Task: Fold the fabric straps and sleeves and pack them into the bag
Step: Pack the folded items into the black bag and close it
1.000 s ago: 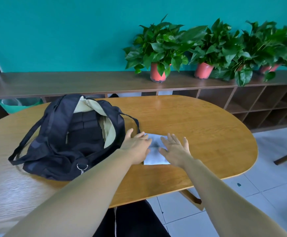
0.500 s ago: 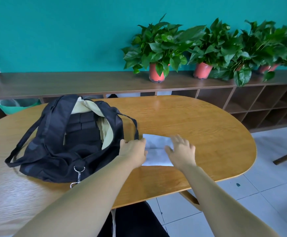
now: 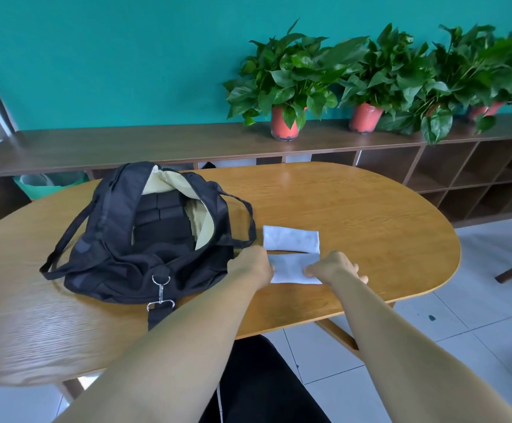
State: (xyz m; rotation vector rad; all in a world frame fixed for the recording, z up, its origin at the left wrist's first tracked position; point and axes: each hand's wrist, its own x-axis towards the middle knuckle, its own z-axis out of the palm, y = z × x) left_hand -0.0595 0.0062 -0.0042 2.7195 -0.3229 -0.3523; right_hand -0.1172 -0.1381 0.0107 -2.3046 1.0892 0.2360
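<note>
White fabric (image 3: 291, 239) is lying flat on the table (image 3: 370, 215), just right of the open black bag (image 3: 144, 239). Its near fold is being pinched by 2 hands: the left edge by the left hand (image 3: 253, 264), the right edge by the right hand (image 3: 335, 267), with fingers curled onto the cloth. Potted plants (image 3: 285, 83) are standing on the shelf (image 3: 126, 145) behind.
</note>
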